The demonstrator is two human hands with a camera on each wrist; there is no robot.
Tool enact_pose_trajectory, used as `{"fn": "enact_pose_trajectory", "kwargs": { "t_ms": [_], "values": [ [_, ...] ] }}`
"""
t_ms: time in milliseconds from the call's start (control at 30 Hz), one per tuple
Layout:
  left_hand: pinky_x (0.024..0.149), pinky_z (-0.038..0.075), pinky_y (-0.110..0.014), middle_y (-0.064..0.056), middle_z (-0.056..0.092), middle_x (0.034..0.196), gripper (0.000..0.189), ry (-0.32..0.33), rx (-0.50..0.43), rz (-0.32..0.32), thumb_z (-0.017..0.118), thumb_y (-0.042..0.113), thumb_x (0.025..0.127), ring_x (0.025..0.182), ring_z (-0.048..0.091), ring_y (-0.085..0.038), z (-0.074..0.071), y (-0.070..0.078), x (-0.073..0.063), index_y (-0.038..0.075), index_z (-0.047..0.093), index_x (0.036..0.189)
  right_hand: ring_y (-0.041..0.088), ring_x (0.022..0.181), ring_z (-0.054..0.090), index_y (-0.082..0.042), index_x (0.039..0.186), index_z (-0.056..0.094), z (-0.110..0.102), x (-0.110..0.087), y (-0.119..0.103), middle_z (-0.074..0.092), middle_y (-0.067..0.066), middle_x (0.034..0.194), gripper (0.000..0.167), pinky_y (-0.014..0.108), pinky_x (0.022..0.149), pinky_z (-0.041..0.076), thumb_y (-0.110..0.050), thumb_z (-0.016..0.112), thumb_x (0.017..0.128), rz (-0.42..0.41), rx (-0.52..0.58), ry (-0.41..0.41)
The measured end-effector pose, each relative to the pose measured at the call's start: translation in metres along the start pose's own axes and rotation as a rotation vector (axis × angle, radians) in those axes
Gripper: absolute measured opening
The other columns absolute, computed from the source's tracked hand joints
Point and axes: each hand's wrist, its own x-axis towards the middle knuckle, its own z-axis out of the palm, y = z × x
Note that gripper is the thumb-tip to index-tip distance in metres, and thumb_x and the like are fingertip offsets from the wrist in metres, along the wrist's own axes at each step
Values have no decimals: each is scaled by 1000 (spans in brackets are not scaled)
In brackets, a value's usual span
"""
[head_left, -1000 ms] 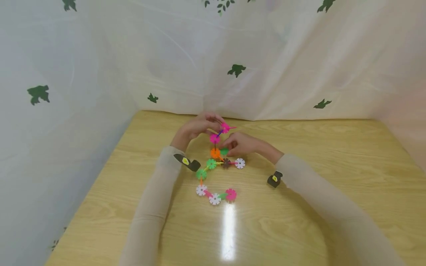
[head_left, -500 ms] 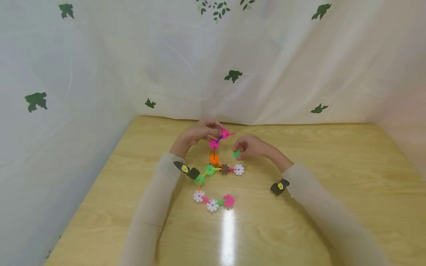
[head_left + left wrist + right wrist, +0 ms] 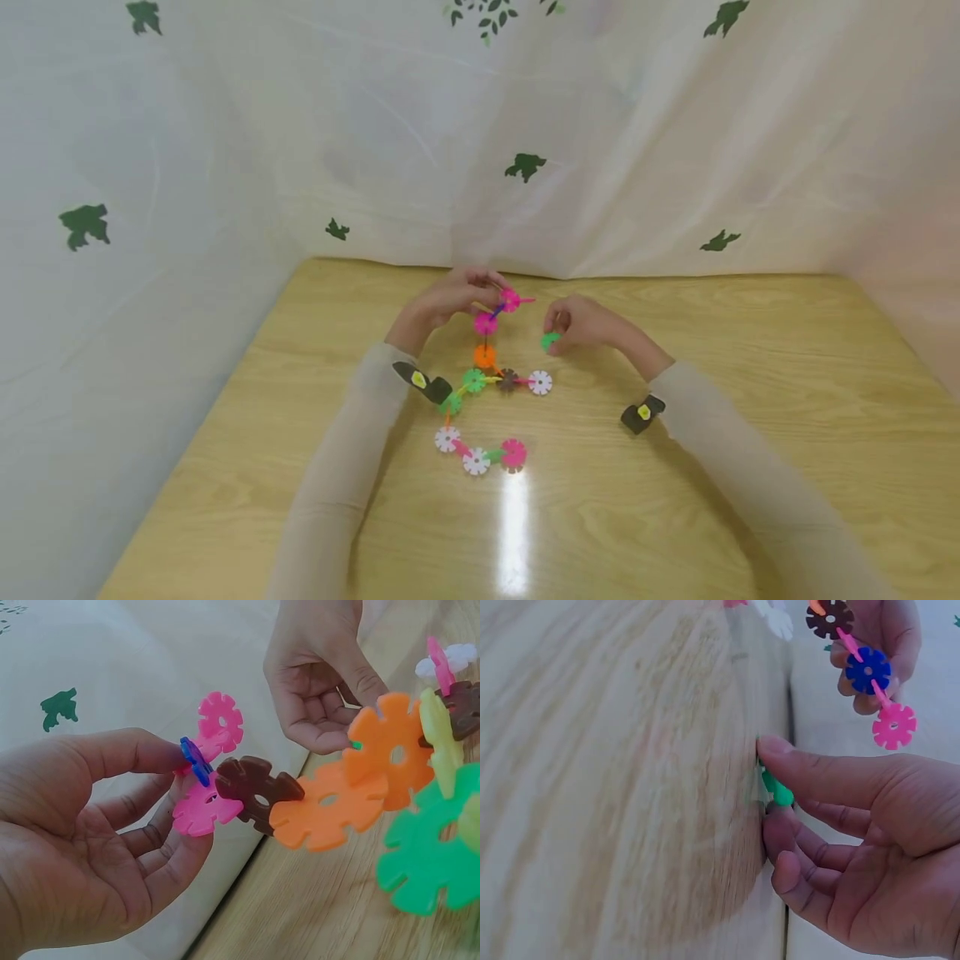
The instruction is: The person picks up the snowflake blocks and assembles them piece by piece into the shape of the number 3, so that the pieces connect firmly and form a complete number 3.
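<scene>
In the head view my left hand (image 3: 453, 298) pinches the far end of a chain of notched plastic snowflake discs. Its thumb touches a blue disc (image 3: 196, 761), and fingers lie behind a pink disc (image 3: 202, 810) in the left wrist view. From there the chain runs through a brown disc (image 3: 259, 793) and an orange disc (image 3: 484, 357). My right hand (image 3: 588, 321), to the right of the chain, pinches a loose green snowflake disc (image 3: 778, 787) between thumb and fingertips. The fingers partly cover that disc, which is apart from the chain.
The chain curves nearer along the wooden table (image 3: 637, 500), past a green disc (image 3: 474, 381) to a pink end disc (image 3: 513, 454). A short branch ends at a white disc (image 3: 540, 382). A pale curtain (image 3: 585, 217) hangs behind the table's far edge.
My right hand has moved right with the green disc, away from the spot beside the chain's orange disc. My left hand keeps its hold on the chain's far end.
</scene>
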Motion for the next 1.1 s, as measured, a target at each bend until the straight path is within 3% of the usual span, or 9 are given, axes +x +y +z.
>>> {"fn": "enact_pose_trajectory", "kwargs": {
  "t_ms": [133,333,567,767,1100],
  "values": [
    [79,57,-31,0,70,97,28,7,6,2,63,6,96,89,64,-15,2,0,2,1,64,123,18,78,58,1,99,67,-2,0,6,66,12,87,19,27,67,50,0,79,85,-6,57,23],
    [77,57,-30,0,70,99,27,19,-2,0,64,7,96,90,65,-15,4,1,3,1,65,123,17,73,59,7,110,64,-11,-4,10,68,11,86,20,30,66,52,-1,69,92,-2,253,110],
    [77,57,-29,1,71,97,28,20,-8,9,65,5,97,90,66,-14,5,0,3,-1,65,124,23,86,70,7,127,60,-16,-8,3,70,-1,91,32,45,89,60,-6,65,99,1,470,237],
    [77,57,-29,0,70,98,27,16,-10,14,64,4,97,89,65,-14,3,-1,5,-1,64,124,20,90,74,6,122,57,-17,-10,2,72,-3,93,28,48,99,57,-5,66,98,-1,623,246],
    [78,58,-29,-1,69,100,27,13,-3,23,63,3,98,90,66,-13,4,0,4,-2,63,125,15,82,75,3,114,53,-14,-8,3,75,0,90,19,45,95,59,4,62,97,-9,789,216]
  ]
}}
